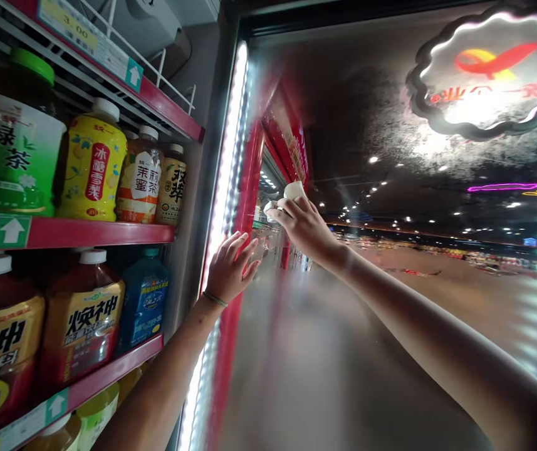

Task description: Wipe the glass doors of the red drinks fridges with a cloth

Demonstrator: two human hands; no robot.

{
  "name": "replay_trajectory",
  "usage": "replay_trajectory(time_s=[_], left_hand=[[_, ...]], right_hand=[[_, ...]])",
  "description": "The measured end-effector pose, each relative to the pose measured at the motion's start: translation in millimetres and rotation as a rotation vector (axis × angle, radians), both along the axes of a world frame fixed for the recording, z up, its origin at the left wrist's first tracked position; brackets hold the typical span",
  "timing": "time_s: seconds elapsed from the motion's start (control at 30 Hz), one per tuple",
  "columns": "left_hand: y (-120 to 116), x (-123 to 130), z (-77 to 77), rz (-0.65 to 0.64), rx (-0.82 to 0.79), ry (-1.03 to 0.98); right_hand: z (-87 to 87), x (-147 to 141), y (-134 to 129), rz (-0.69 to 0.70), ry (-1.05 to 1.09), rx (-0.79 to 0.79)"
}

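Note:
My right hand [306, 227] is closed around a crumpled white wipe [295, 190], tissue or cloth I cannot tell. It presses the wipe to the inside of a glass door [390, 351]. Lower and to the left, my left hand [230, 269] lies at the door's lit edge with its fingers spread and nothing in them. A thin band circles that wrist. Bright LED strips [233, 144] run up the door's hinge side. Smears and fogging show on the upper glass near a scalloped sign [489, 75], whose lettering appears mirrored.
On the left, cooler shelves with red price rails [103, 233] hold bottled drinks, among them a green tea bottle [14, 144], a yellow bottle [94, 166] and a blue bottle [145, 300]. A wire rack [160, 66] sits above. Store lights show through the glass.

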State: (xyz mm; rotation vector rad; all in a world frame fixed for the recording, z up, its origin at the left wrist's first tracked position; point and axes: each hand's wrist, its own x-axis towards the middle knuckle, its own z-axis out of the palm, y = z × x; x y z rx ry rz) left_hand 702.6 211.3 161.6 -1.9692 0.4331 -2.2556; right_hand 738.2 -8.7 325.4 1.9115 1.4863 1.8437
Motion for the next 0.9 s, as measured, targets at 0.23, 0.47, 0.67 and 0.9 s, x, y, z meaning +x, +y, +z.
replay_trajectory(time_s=[0.23, 0.47, 0.67, 0.9], left_hand=[[0.0, 1.0, -3.3, 0.013, -0.003, 0.003], [0.8, 2.2, -3.6, 0.018, 0.004, -0.01], [-0.1, 0.4, -8.3, 0.039, -0.011, 0.016], [-0.3, -0.6, -11.3, 0.044, -0.025, 0.042]], right_hand=[[-4.3, -0.2, 22.8, 0.041, 0.007, 0.001], [2.9, 3.0, 38.1, 0.042, -0.009, 0.04], [11.9, 2.3, 47.9, 0.056, 0.053, 0.071], [9.6, 8.1, 66.2, 0.107, -0.042, -0.004]])
